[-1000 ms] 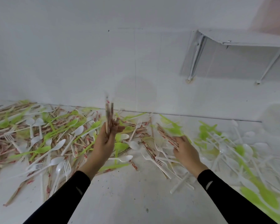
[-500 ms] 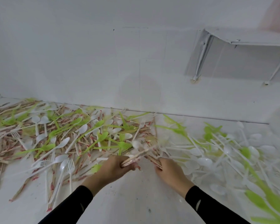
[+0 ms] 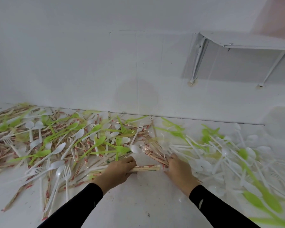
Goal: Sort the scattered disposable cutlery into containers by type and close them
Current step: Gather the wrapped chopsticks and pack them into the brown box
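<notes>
A person sorting disposable cutlery on a white bench (image 3: 138,203) has the left hand (image 3: 117,170) curled round a bundle of chopsticks (image 3: 148,168) in paper sleeves. The bundle lies nearly level across the view, low over the bench, and its free ends point right.

Just right of those free ends, the right hand (image 3: 179,171) has its fingers bent over the near ends of the loose chopsticks (image 3: 155,155). These fan away from the bundle's tip, up and to the left, toward a white spoon (image 3: 135,148) lying just beyond the bundle. The two sets sit at an angle to each other, and the gap between them is narrowest at the bundle's tip.

The next move looks like a merge. The right hand is the nearer of the two to the loose sticks and would have to swing them round until their long axis matches the bundle's. Only then could it feed them into the left hand's grip.

Left of the bundle and beyond it spreads a mixed heap (image 3: 56,142) of green and white forks, spoons and more sleeved chopsticks. To the right of the bundle, past the right hand, lies a drift of mostly white spoons (image 3: 229,153) with some green pieces, blurred toward the frame's edge. No container shows plainly, so the sorting appears far from done.
</notes>
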`<state>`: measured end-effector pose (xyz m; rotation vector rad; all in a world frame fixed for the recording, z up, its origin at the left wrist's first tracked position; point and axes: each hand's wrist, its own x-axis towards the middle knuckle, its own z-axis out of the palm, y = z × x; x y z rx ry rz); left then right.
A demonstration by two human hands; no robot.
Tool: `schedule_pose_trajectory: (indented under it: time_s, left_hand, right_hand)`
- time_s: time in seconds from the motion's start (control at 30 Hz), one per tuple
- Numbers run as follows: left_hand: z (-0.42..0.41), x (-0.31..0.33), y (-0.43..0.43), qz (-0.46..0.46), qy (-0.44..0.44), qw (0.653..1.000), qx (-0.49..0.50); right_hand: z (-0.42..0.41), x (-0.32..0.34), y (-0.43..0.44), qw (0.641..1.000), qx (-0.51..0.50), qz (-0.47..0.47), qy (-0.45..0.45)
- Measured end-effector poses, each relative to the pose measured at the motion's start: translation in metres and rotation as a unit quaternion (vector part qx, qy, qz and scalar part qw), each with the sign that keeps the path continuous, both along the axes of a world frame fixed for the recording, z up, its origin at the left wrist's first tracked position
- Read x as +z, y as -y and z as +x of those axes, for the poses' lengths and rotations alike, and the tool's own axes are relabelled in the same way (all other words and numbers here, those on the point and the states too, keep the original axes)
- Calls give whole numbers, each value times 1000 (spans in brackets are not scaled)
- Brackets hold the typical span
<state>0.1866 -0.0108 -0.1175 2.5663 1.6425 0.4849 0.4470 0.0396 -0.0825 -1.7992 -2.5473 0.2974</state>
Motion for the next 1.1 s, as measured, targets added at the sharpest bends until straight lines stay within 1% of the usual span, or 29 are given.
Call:
schedule_pose_trajectory:
  time_s: [0.07, 0.1, 0.17, 0.27, 0.33, 0.4, 0.47, 0.53, 0.63, 0.7, 0.77, 0.83, 0.9, 0.93, 0.97, 1.03, 1.1]
  left_hand:
    - [2, 5, 1, 10, 23, 1000, -3]
    - [3, 10, 2, 21, 48, 999, 3]
    - [6, 24, 4, 50, 116, 991, 34]
    - [9, 47, 6, 100, 222, 966, 91]
    - [10, 62, 7, 79, 305, 939, 137]
    - [13, 77, 8, 30, 412, 895, 166]
    - [18, 92, 10, 7, 503, 850, 152]
    - [22, 105, 11, 6, 570, 812, 126]
    - [25, 116, 10, 24, 632, 767, 110]
    - [27, 120, 8, 10, 685, 719, 113]
    - [32, 123, 5, -5, 733, 669, 125]
    - [39, 122, -1, -13, 773, 618, 141]
    - [51, 122, -9, -26, 816, 558, 149]
    - [58, 121, -13, -33, 833, 531, 152]
    - [69, 121, -18, -42, 845, 511, 153]
    - [91, 122, -26, -53, 854, 495, 149]
    - [115, 122, -32, -60, 858, 491, 140]
  right_hand:
    - [-2, 1, 1, 1000, -9, -9, -25]
    - [-2, 3, 1, 999, -20, -14, -35]
    - [-1, 5, 1, 999, -41, -15, -25]
    - [3, 4, 3, 999, -42, -5, -9]
    - [5, 3, 4, 1000, -25, -5, -9]
    - [5, 4, 6, 1000, -8, -6, 10]
    - [2, 8, 10, 1000, -14, -5, 8]
    - [1, 17, 14, 998, -51, -27, -32]
    - [8, 30, 13, 982, -106, -97, -120]
    - [16, 41, 8, 959, -105, -156, -213]
    - [23, 56, 8, 927, -101, -207, -297]
    - [29, 72, 11, 894, -116, -242, -358]
    - [35, 78, 17, 864, -134, -260, -409]
    - [37, 78, 21, 852, -138, -270, -426]
    - [40, 76, 25, 847, -137, -276, -433]
    - [43, 67, 36, 848, -132, -278, -431]
    - [46, 61, 44, 836, -153, -267, -454]
